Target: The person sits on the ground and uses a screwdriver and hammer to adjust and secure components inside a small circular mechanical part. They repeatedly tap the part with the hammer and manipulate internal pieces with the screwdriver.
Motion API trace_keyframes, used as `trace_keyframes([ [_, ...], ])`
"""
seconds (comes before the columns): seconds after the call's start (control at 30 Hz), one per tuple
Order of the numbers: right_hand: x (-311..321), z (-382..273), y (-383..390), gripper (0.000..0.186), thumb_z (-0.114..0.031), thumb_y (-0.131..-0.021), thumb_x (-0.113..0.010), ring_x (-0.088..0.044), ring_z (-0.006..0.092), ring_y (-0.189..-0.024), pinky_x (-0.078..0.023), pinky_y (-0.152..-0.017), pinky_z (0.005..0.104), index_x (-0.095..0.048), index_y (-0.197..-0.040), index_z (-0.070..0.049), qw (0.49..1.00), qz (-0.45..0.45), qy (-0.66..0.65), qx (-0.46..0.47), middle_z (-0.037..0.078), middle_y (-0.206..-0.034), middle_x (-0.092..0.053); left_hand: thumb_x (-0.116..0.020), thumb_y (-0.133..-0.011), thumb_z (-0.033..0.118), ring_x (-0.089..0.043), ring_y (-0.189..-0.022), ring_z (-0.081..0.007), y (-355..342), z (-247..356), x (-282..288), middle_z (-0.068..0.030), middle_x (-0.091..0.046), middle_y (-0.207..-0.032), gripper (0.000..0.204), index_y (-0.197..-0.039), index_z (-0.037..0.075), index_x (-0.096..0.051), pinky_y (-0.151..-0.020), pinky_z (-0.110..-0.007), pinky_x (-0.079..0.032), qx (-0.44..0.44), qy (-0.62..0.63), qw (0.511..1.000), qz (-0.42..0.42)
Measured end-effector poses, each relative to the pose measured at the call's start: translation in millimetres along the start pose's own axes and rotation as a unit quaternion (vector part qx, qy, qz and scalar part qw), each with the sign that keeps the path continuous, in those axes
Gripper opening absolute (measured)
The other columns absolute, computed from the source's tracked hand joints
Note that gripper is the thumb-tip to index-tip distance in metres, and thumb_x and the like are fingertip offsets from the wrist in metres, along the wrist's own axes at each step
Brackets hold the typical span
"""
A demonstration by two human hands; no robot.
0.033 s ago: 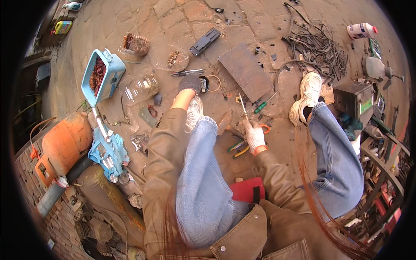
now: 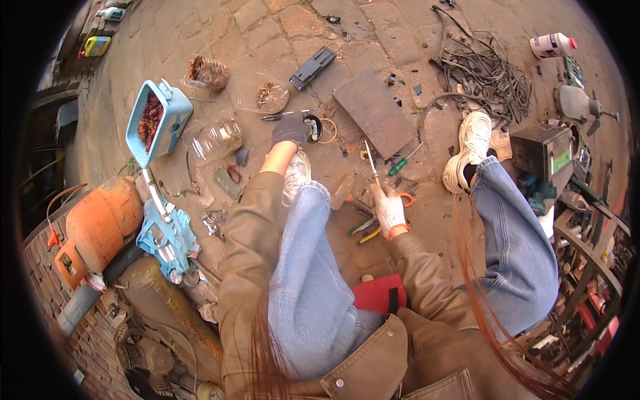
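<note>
My left hand (image 2: 291, 129), in a dark glove, is closed around a small round black part (image 2: 312, 129) with a shiny face, just beyond my left shoe. Against that part lies a thin tan ring (image 2: 329, 131). Past the same hand is a slim dark-and-silver tool (image 2: 280, 117), partly covered. A whitish glove covers my right hand (image 2: 388, 209), which grips a thin pointed metal tool (image 2: 371, 159), its tip aimed away from me; its exact kind is unclear. Close by are a green-handled screwdriver (image 2: 399, 166), scissors (image 2: 407, 199) with orange grips, and yellow-and-green-handled pliers (image 2: 368, 230).
A flat metal plate (image 2: 373, 113) lies ahead, with tangled black cables (image 2: 483, 67) to its right. Clear plastic containers (image 2: 219, 138) and a blue tub (image 2: 139, 113) of reddish scrap stand left. An orange gas cylinder (image 2: 107, 215) and a dark battery-like box (image 2: 541, 148) flank me.
My left hand has turned slightly, and the round black part shows more upright in it. The right hand keeps its grip on the pointed tool.
</note>
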State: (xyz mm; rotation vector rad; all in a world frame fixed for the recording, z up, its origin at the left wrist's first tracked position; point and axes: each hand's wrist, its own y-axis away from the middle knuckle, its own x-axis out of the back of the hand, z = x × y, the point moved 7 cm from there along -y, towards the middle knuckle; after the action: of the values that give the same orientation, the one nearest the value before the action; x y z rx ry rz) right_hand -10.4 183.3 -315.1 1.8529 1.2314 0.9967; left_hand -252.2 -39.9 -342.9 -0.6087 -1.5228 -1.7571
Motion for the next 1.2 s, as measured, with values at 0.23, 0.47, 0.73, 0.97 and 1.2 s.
trace_keyframes([
  [0.23, -13.7, -132.0, 88.2, 0.037, -0.028, -0.091, -0.067, -0.059, 0.0129, -0.074, -0.047, -0.063, 0.0285, -0.062, -0.110, 0.003, 0.968, -0.129, -0.141, 0.164, 0.007, -0.090, -0.066, -0.059, -0.086, 0.020, -0.070, -0.083, -0.0263, 170.6, 58.8, 121.3, -0.0181, -0.071, -0.094, 0.034, -0.114, 0.002, -0.066, -0.075, -0.036, -0.053, -0.079, 0.355, 0.924, 0.114],
  [0.47, 21.9, -184.1, 229.0, 0.032, -0.022, -0.093, -0.064, -0.057, 0.0080, -0.074, -0.046, -0.062, 0.0249, -0.060, -0.112, 0.003, 0.914, -0.282, -0.190, 0.223, 0.003, -0.090, -0.064, -0.060, -0.095, 0.022, -0.069, -0.080, -0.0229, 337.4, 121.7, 211.4, -0.0158, -0.070, -0.088, 0.025, -0.105, 0.000, -0.068, -0.074, -0.033, -0.053, -0.218, 0.380, 0.884, 0.165],
  [0.73, 96.6, -189.7, 300.5, 0.028, -0.023, -0.089, -0.068, -0.052, 0.0064, -0.063, -0.046, -0.057, 0.0249, -0.062, -0.101, 0.001, 0.927, -0.189, -0.074, 0.315, 0.001, -0.072, -0.058, -0.057, -0.099, 0.021, -0.059, -0.114, -0.0211, 383.0, 149.2, 163.5, -0.0163, -0.058, -0.123, 0.040, -0.132, 0.000, -0.050, -0.094, -0.033, -0.050, -0.290, 0.612, 0.734, 0.054],
  [0.97, 113.7, -204.0, 304.2, 0.044, -0.014, -0.073, -0.076, -0.061, 0.0393, -0.082, -0.050, -0.072, 0.0458, -0.061, -0.110, 0.003, 0.776, -0.094, 0.214, 0.586, 0.022, -0.100, -0.061, -0.042, -0.106, 0.028, -0.062, -0.111, -0.0174, 376.0, 169.0, 137.4, -0.0080, -0.059, -0.125, 0.037, -0.134, 0.005, -0.048, -0.096, -0.032, -0.051, -0.344, 0.729, 0.588, 0.071],
  [1.2, 138.5, -196.6, 284.2, 0.020, -0.011, -0.094, -0.061, -0.053, 0.0061, -0.065, -0.045, -0.060, 0.0226, -0.065, -0.109, 0.002, 0.887, -0.176, -0.008, 0.426, 0.005, -0.079, -0.065, -0.037, -0.106, 0.023, -0.060, -0.114, -0.0181, 347.8, 152.0, 136.8, -0.0106, -0.058, -0.128, 0.038, -0.137, 0.002, -0.046, -0.096, -0.031, -0.052, -0.167, 0.821, 0.539, 0.088],
])
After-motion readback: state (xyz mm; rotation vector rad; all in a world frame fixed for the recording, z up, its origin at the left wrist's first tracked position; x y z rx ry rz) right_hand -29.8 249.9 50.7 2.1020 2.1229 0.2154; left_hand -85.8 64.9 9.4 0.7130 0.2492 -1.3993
